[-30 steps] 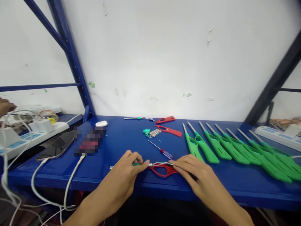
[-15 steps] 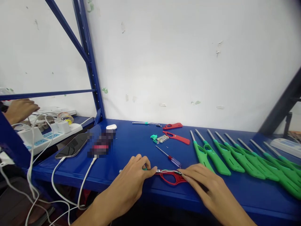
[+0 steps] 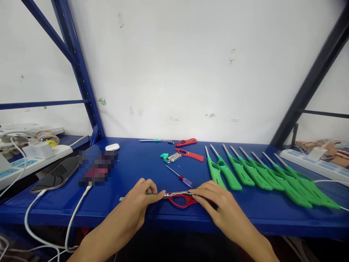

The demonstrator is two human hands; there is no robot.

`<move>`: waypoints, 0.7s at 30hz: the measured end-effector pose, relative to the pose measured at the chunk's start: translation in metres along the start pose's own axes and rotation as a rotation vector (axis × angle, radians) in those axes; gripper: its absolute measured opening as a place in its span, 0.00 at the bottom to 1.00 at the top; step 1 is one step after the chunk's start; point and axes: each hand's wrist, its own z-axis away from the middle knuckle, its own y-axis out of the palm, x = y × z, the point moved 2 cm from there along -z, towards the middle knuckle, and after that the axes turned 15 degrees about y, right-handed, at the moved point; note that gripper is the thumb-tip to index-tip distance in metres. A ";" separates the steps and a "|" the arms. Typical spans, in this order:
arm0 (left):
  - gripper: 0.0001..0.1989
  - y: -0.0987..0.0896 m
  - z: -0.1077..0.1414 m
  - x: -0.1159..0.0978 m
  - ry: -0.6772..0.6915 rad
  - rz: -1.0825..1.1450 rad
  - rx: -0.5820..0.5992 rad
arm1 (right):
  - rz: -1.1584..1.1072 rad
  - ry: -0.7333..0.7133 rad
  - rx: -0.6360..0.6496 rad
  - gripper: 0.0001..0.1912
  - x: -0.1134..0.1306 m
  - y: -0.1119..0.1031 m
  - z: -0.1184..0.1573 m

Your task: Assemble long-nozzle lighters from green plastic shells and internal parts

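An opened red stick lighter [image 3: 182, 206] lies near the table's front edge, with thin wires along its upper side. My left hand [image 3: 143, 198] is closed around its metal tube, thumb and forefinger pinching near the teal collar. At the handle end, my right hand [image 3: 215, 196] presses its fingertips together on the red housing and wires, covering that end. Just beyond the hands lies a screwdriver [image 3: 187, 181] with a clear purple handle. Farther back are a red housing half [image 3: 192, 155], a teal part [image 3: 164, 157] and a clear fuel tank [image 3: 175, 157].
Several green stick lighters [image 3: 247, 174] lie in a row at right. Another red housing piece [image 3: 187, 142] and a metal lighter tube [image 3: 147, 140] lie by the wall. Two phones, one a dark phone [image 3: 56, 174], are plugged in at left. A power strip [image 3: 316, 163] sits far right.
The camera view has swung to the right, so everything appears farther left. Both hands keep their hold on the red lighter, with little visible finger movement.
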 end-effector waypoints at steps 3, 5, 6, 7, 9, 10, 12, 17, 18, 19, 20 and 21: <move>0.25 -0.003 -0.004 0.000 0.020 -0.003 0.005 | -0.021 0.019 0.013 0.13 0.001 -0.001 -0.001; 0.26 -0.005 -0.007 -0.002 0.027 -0.002 0.011 | -0.029 0.025 0.016 0.13 0.000 -0.001 -0.001; 0.26 -0.007 -0.008 -0.004 0.021 0.001 0.022 | -0.031 0.026 0.015 0.13 -0.001 -0.001 -0.001; 0.27 -0.007 -0.009 -0.006 0.011 0.002 0.039 | -0.032 0.023 0.012 0.13 -0.002 -0.001 -0.002; 0.27 -0.008 -0.010 -0.010 -0.015 -0.011 0.082 | -0.036 0.014 0.009 0.13 -0.003 0.000 -0.001; 0.27 -0.007 -0.011 -0.012 -0.025 -0.028 0.096 | -0.040 0.007 0.006 0.12 -0.004 0.000 -0.001; 0.27 -0.005 -0.010 -0.015 -0.024 -0.081 0.084 | -0.048 -0.006 -0.003 0.12 -0.004 0.000 -0.001; 0.21 0.004 -0.007 -0.014 -0.014 -0.137 0.023 | -0.089 0.001 -0.061 0.11 -0.005 0.000 0.000; 0.20 0.005 -0.007 -0.014 -0.025 -0.113 0.025 | -0.102 0.006 -0.078 0.10 -0.006 0.000 0.000; 0.19 0.006 -0.007 -0.013 -0.038 -0.083 0.029 | -0.112 0.010 -0.094 0.10 -0.007 0.000 0.000; 0.18 0.005 -0.007 -0.013 -0.048 -0.052 0.031 | -0.120 0.008 -0.110 0.09 -0.008 0.000 0.001; 0.17 0.005 -0.008 -0.013 -0.056 -0.027 0.032 | -0.124 0.003 -0.123 0.09 -0.008 0.000 0.001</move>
